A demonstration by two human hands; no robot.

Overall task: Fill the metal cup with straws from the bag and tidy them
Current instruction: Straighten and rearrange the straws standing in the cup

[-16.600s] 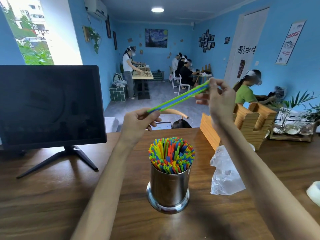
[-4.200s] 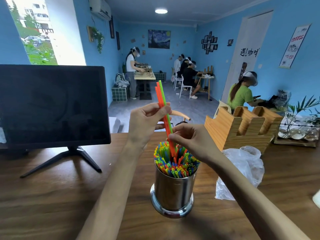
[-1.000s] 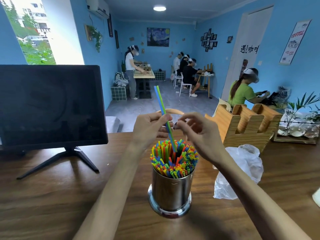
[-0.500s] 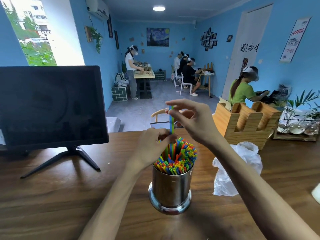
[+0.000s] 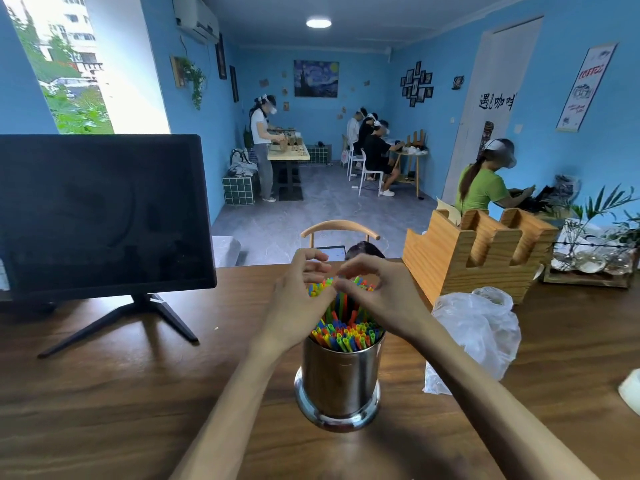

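The metal cup (image 5: 341, 379), a polished steel cylinder with a flared, mirror-bright foot, stands upright on the dark wood-grain table (image 5: 104, 393) right in front of me. It is packed with thin plastic straws (image 5: 348, 336) in green, blue, orange, red and yellow, their open round ends fanning above the rim. My left hand (image 5: 299, 306) sits over the cup's left side, fingers curled among the straw tops; my right hand (image 5: 381, 299) mirrors it over the right side, fingers bent inward. The fingertips of both nearly meet above the cup's far edge. Whether either hand actually pinches a straw I cannot tell. Right of the cup lies the crinkled clear plastic bag (image 5: 478, 334); beyond that bag stands a notched wooden holder (image 5: 481, 251). Left of the cup stands a black monitor (image 5: 100, 216) on splayed legs.
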